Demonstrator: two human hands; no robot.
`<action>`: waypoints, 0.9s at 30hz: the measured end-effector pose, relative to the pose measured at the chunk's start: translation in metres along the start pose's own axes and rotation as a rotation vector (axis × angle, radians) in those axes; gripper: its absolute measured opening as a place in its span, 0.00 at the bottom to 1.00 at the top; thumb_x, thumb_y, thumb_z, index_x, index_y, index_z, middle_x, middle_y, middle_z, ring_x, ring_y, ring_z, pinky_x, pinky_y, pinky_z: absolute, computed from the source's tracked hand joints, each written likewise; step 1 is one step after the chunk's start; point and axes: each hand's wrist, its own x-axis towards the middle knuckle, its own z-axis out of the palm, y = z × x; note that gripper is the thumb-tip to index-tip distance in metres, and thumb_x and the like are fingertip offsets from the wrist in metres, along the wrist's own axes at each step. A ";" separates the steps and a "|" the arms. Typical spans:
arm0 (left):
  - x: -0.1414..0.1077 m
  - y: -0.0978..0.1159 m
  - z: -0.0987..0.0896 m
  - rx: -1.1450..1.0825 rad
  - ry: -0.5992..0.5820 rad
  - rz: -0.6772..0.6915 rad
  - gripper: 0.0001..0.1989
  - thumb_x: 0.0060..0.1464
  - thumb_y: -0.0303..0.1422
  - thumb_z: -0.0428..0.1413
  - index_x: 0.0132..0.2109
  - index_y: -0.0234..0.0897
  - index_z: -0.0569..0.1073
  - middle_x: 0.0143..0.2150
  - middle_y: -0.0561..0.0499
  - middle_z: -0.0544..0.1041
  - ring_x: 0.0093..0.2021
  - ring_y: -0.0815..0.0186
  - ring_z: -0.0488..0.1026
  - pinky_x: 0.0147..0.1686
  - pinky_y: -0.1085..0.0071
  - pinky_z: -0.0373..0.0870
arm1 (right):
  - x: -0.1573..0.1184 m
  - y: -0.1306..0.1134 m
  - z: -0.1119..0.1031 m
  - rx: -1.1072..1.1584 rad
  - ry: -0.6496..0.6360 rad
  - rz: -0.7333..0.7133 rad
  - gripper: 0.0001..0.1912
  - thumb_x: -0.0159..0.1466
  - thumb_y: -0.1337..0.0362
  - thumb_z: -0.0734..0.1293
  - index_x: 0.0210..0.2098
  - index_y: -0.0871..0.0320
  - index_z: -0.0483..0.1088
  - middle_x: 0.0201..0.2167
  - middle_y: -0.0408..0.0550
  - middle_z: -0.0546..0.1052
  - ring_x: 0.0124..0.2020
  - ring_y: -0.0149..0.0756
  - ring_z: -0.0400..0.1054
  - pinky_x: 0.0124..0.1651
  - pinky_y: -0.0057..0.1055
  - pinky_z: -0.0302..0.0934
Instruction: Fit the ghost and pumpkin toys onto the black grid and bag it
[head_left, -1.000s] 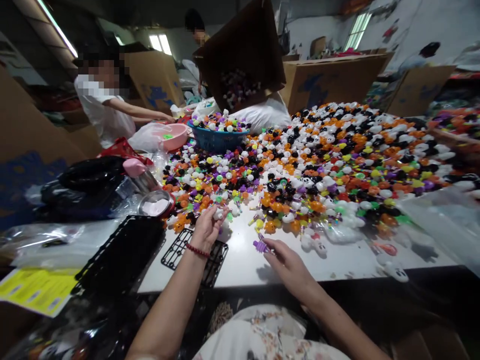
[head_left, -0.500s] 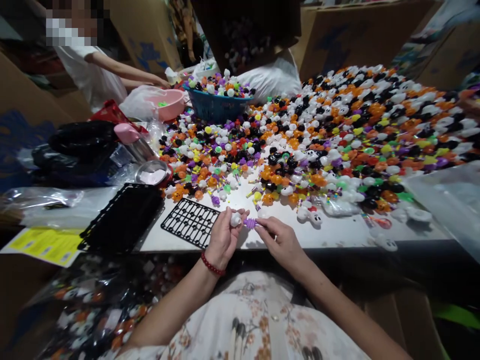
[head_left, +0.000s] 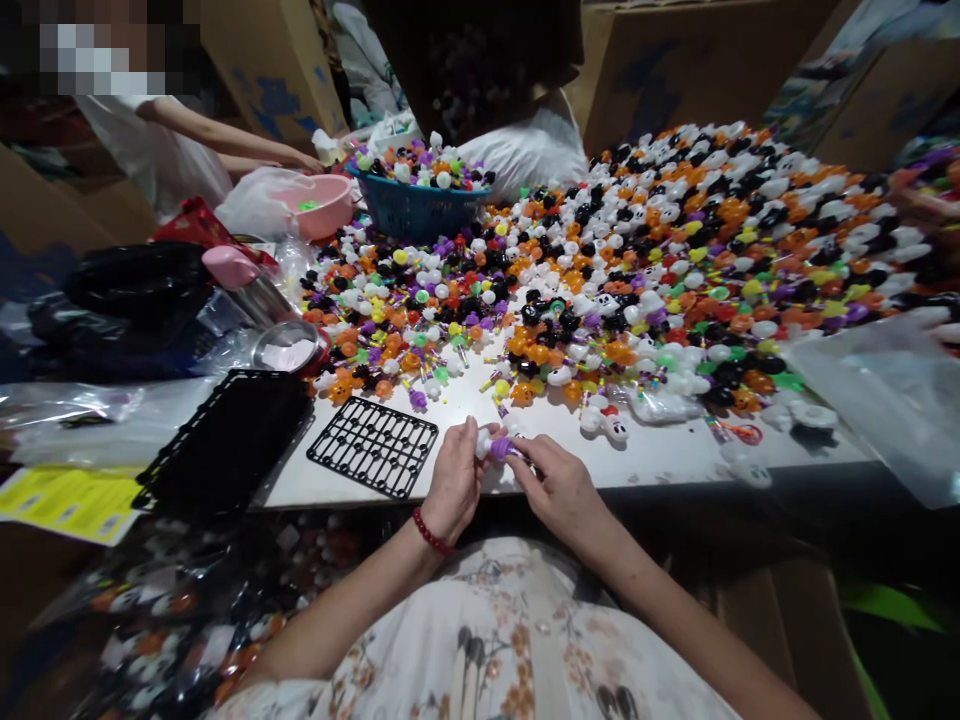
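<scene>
In front of me at the table's edge, my left hand (head_left: 454, 478) is closed around a small white plastic piece (head_left: 484, 443). My right hand (head_left: 561, 490) pinches a purple ribbed plastic piece (head_left: 501, 449), its lower end hidden by the fingers. White and purple meet between the two hands; whether they are joined I cannot tell. Left of my hands lies a black grid frame (head_left: 373, 447), flat on the white table (head_left: 480, 385).
Small colourful plastic figures (head_left: 720, 215) are heaped across the table. A blue basket (head_left: 420, 208) of them stands behind, beside a pink basin (head_left: 330, 205). Black trays (head_left: 225, 440) and a metal bowl (head_left: 286, 345) lie left. At the back left, a person's arm (head_left: 232, 140) reaches out.
My hands have come slightly closer together, and the white and purple pieces sit nearer each other. The whole scene has shifted a little left in view.
</scene>
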 end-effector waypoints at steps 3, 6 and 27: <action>0.000 -0.001 -0.007 0.282 0.031 0.086 0.23 0.57 0.55 0.52 0.37 0.38 0.68 0.34 0.50 0.73 0.35 0.65 0.71 0.37 0.70 0.67 | 0.002 0.002 0.000 0.015 -0.017 0.001 0.13 0.71 0.62 0.59 0.49 0.58 0.71 0.37 0.51 0.74 0.38 0.38 0.69 0.41 0.32 0.63; 0.001 -0.003 -0.013 0.474 0.070 0.150 0.19 0.58 0.51 0.54 0.33 0.40 0.68 0.29 0.53 0.68 0.31 0.66 0.66 0.35 0.70 0.63 | 0.004 0.001 0.002 0.050 -0.022 0.000 0.12 0.71 0.62 0.59 0.46 0.57 0.72 0.34 0.50 0.74 0.36 0.37 0.69 0.40 0.32 0.63; 0.115 0.057 -0.050 1.071 0.051 0.596 0.13 0.50 0.25 0.58 0.44 0.39 0.73 0.46 0.41 0.71 0.54 0.49 0.62 0.58 0.56 0.54 | 0.091 0.047 -0.034 -0.342 0.291 -0.122 0.20 0.69 0.60 0.60 0.57 0.59 0.69 0.50 0.60 0.72 0.53 0.51 0.63 0.56 0.51 0.60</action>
